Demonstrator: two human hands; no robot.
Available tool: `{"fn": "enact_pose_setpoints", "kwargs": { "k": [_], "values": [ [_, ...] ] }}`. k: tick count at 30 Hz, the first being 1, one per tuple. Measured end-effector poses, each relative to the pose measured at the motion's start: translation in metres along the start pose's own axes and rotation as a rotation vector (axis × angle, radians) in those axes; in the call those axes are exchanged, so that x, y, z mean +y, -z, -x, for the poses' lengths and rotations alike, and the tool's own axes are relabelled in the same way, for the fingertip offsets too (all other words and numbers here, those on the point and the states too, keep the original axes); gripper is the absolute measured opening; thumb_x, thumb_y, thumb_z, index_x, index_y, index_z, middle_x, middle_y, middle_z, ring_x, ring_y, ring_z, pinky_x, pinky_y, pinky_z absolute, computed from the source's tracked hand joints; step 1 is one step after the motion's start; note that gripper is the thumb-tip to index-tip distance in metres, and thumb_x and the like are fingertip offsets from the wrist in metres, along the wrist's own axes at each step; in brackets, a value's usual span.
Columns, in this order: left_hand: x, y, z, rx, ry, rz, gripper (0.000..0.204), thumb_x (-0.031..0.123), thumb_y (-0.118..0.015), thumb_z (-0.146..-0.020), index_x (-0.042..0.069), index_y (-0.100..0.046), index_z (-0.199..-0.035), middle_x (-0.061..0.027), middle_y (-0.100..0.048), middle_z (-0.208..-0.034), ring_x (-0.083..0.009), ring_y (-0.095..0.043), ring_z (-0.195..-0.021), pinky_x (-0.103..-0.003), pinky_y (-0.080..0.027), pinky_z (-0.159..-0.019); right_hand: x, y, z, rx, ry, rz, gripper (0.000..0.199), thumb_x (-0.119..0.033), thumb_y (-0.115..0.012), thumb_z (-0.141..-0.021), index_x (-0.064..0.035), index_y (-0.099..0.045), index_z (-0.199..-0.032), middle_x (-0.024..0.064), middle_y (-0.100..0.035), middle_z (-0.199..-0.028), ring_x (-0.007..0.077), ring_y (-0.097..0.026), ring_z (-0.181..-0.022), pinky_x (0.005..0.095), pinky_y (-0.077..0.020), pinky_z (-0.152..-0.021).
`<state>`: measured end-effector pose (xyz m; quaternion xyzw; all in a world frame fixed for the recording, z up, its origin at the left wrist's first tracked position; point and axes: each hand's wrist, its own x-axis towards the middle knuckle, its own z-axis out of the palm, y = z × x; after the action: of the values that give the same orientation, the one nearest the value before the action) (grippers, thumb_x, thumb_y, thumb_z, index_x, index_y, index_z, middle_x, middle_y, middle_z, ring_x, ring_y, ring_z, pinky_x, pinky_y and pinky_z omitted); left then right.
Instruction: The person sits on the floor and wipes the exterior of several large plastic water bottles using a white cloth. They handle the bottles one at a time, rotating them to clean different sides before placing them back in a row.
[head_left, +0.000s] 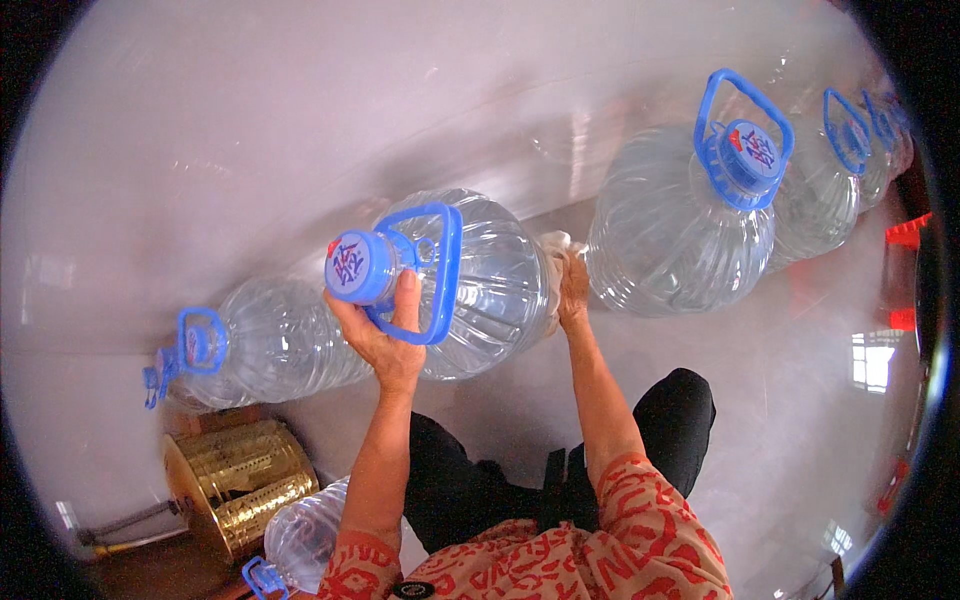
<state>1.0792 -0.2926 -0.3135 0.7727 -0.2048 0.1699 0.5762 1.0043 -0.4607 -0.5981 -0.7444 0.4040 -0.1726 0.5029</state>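
L hand (pixel 385 335) gripping blue handle of centre water jug (pixel 480 280), tilted, R hand (pixel 572 290) w/ white cloth (pixel 553 245) pressed on its base; judge: keep L grip firm, steady jug.

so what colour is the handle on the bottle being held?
Blue handle, matching the cap; head view shows it.

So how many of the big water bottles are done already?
Can't tell which are finished. One bottle is in hand: the left hand holds its blue handle by the cap, and the right hand presses a white cloth on its base. Bottles stand to the right and left, with another by the gold drum.
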Motion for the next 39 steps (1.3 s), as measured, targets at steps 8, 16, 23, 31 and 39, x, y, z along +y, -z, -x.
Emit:
{"fn": "enact_pose_setpoints", "kwargs": {
  "k": [8, 16, 23, 31, 39],
  "values": [
    [0.004, 0.003, -0.002, 0.003, -0.006, -0.035, 0.058, 0.024, -0.075, -0.078, 0.001, -0.045, -0.122, -0.0120, -0.056, -0.107, -0.0215, -0.054, -0.098, -0.037, -0.042, -0.088, -0.020, -0.011, 0.058, 0.302, -0.334, -0.442, 0.049, -0.029, -0.040, -0.095, 0.0071, -0.049, -0.127, 0.0256, -0.061, -0.112, 0.0383, -0.058, -0.104, 0.0412, -0.0452, -0.087],
    [0.002, -0.002, 0.005, 0.001, 0.009, -0.025, 0.060, 0.028, -0.076, -0.077, 0.001, -0.045, -0.121, -0.0133, -0.056, -0.108, -0.0242, -0.056, -0.099, -0.039, -0.042, -0.089, -0.136, 0.039, 0.117, 0.309, -0.063, -0.656, 0.040, -0.022, -0.039, -0.099, 0.0015, -0.042, -0.131, 0.0101, -0.057, -0.109, 0.0151, -0.053, -0.097, 0.0298, -0.0454, -0.083],
    [-0.006, 0.001, 0.007, -0.005, 0.049, 0.025, 0.056, 0.026, -0.075, -0.078, 0.002, -0.046, -0.119, -0.0135, -0.056, -0.109, -0.0235, -0.056, -0.100, -0.038, -0.042, -0.090, -0.191, 0.072, 0.124, 0.279, 0.578, -0.116, 0.043, -0.012, -0.052, -0.083, -0.0023, -0.047, -0.125, 0.0246, -0.042, -0.120, 0.0411, -0.038, -0.111, 0.0513, -0.0306, -0.095],
    [0.004, -0.004, 0.001, -0.008, -0.001, -0.005, 0.055, 0.026, -0.075, -0.077, 0.002, -0.047, -0.118, -0.0130, -0.058, -0.107, -0.0230, -0.057, -0.097, -0.038, -0.042, -0.089, -0.113, 0.027, 0.093, 0.434, 0.276, -0.336, 0.045, -0.016, -0.051, -0.087, -0.0005, -0.042, -0.128, 0.0281, -0.043, -0.118, 0.0437, -0.042, -0.111, 0.0475, -0.0348, -0.096],
    [0.004, -0.002, -0.001, 0.002, -0.020, 0.022, 0.056, 0.027, -0.076, -0.076, 0.002, -0.047, -0.117, -0.0119, -0.058, -0.105, -0.0227, -0.057, -0.096, -0.037, -0.043, -0.088, -0.012, -0.022, 0.087, 0.494, -0.052, -0.157, 0.036, -0.018, -0.049, -0.091, 0.0010, -0.045, -0.121, 0.0268, -0.049, -0.107, 0.0437, -0.047, -0.101, 0.0496, -0.0387, -0.086]
  ]
}}
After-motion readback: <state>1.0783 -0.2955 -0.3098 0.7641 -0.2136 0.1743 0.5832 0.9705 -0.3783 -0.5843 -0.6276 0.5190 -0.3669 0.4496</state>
